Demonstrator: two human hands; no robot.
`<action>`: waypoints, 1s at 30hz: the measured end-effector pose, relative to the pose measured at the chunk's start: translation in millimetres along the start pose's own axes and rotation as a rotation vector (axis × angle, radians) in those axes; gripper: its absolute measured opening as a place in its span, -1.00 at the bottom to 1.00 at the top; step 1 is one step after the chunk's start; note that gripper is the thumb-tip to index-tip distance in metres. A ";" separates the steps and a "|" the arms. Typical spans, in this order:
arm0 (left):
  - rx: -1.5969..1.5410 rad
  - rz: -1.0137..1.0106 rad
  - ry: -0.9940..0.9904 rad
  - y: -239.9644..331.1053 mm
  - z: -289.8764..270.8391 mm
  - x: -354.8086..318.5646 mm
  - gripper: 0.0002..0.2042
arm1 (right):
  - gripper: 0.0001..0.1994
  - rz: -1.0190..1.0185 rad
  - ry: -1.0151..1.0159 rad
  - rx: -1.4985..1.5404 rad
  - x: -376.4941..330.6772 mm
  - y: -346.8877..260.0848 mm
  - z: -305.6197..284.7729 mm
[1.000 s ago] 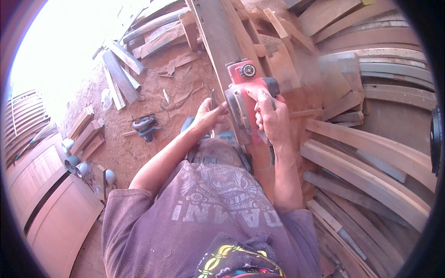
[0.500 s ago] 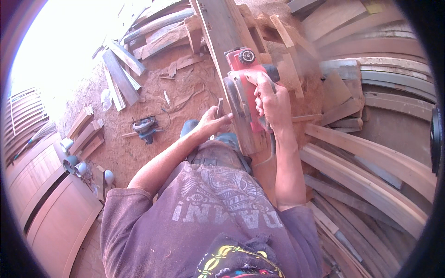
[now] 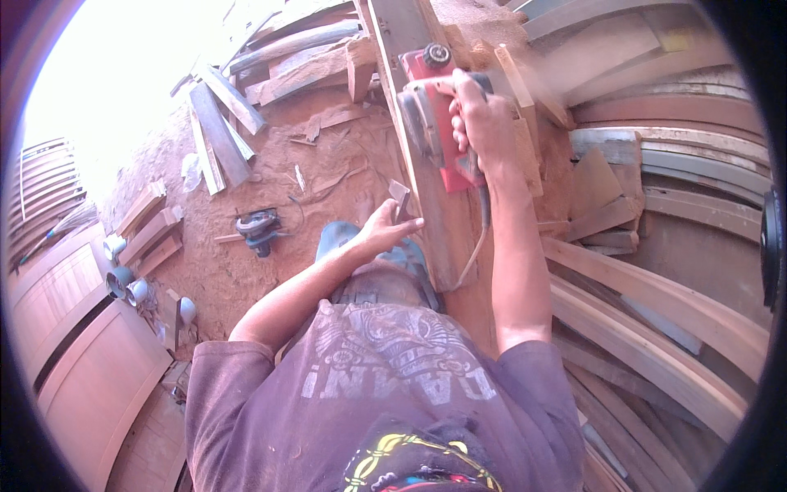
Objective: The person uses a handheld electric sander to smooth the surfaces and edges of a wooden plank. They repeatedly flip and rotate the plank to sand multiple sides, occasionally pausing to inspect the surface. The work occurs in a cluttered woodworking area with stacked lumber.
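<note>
My right hand (image 3: 485,119) is wrapped round the handle of a red electric planer (image 3: 453,157) with a black knob at its front. The planer rests on a long wooden beam (image 3: 441,238) that runs away from me. A cord trails from the tool's rear down beside the beam. My left hand (image 3: 379,234) is at the beam's left edge, thumb toward the wood. A small flat wood block (image 3: 399,195) sticks up from its grip; the fingers beneath are partly hidden.
A blue-black circular saw (image 3: 257,230) lies on the sawdust-covered ground to the left. Stacked curved boards (image 3: 656,328) crowd the right side. Wood offcuts (image 3: 220,135) lie at the far left, and pale panels (image 3: 102,385) lean at the near left. Dust blurs the air beyond the planer.
My right hand has pushed the planer forward along the beam, away from me. My left hand, with the wood block, has shifted slightly right and nearer to me.
</note>
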State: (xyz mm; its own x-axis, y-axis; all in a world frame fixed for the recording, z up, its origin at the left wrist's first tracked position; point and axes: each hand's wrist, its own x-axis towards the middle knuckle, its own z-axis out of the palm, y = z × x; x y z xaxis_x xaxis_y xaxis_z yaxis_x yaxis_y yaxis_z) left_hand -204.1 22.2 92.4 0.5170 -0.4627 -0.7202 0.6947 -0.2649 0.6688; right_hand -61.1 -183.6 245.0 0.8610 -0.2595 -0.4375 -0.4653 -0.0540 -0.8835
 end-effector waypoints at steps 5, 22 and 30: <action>0.018 -0.015 -0.017 -2.8 0.8 1.3 -0.39 | -0.43 -0.133 0.000 -0.052 55.0 -20.8 10.0; -0.418 0.018 0.182 -40.0 11.6 -5.7 -0.51 | -0.57 0.144 0.037 -0.138 -314.2 136.3 -81.9; -0.495 -0.034 0.337 -103.3 -32.0 -15.0 -0.65 | -0.60 0.193 0.067 -0.159 -334.2 154.8 -72.8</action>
State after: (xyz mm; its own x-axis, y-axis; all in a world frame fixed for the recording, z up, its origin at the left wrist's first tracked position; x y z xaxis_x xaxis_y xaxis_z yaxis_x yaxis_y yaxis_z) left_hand -267.6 83.6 28.2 0.5641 -0.1451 -0.8129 0.8223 0.1881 0.5370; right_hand -435.9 -175.5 266.6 0.7403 -0.3426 -0.5784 -0.6503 -0.1466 -0.7454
